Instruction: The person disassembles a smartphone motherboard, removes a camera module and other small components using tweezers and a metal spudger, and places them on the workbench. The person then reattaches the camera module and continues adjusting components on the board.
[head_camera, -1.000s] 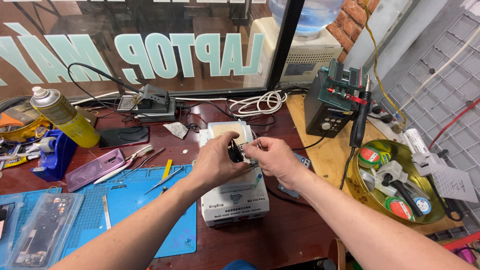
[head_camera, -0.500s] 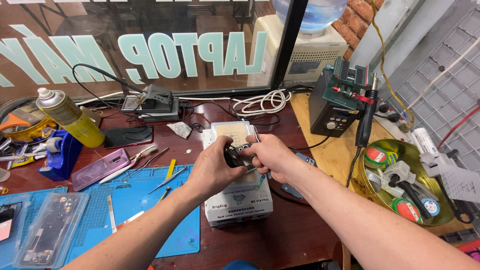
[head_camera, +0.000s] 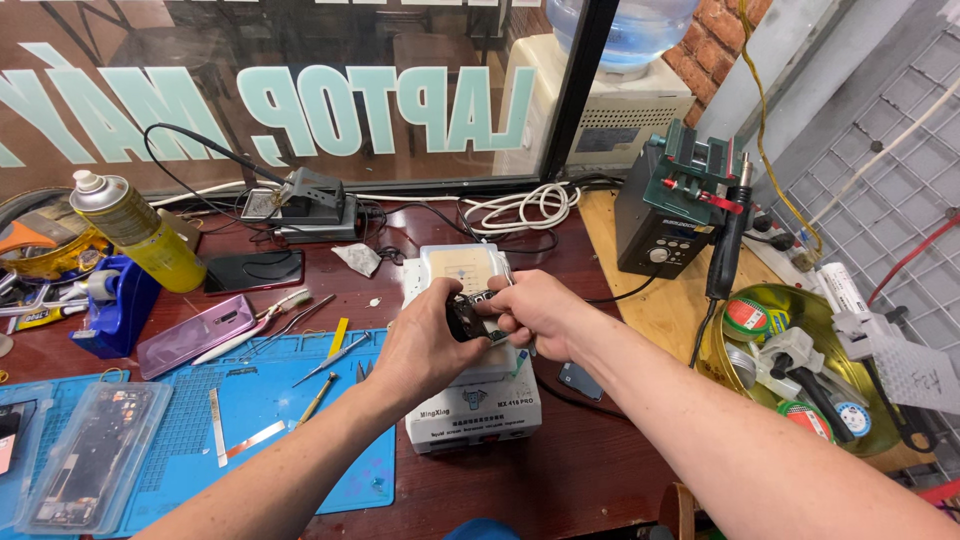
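Note:
My left hand (head_camera: 425, 347) and my right hand (head_camera: 535, 308) meet over a white heating plate machine (head_camera: 470, 400) in the middle of the bench. Between them they hold a small dark part (head_camera: 467, 316), black with bits of metal; both sets of fingers close on it. My fingers hide most of it. The machine's pale top plate (head_camera: 462, 268) shows beyond the hands.
A blue work mat (head_camera: 250, 420) with tweezers, a yellow-tipped tool and metal strips lies left. A yellow spray can (head_camera: 140, 232), a purple phone back (head_camera: 195, 335), a black phone (head_camera: 253, 271), a soldering station (head_camera: 665, 215) and a gold bowl of tape rolls (head_camera: 800, 375) surround it.
Both hands stay together on the small dark part over the machine; they have shifted slightly toward me and turned the part a little. The camera view has drifted.

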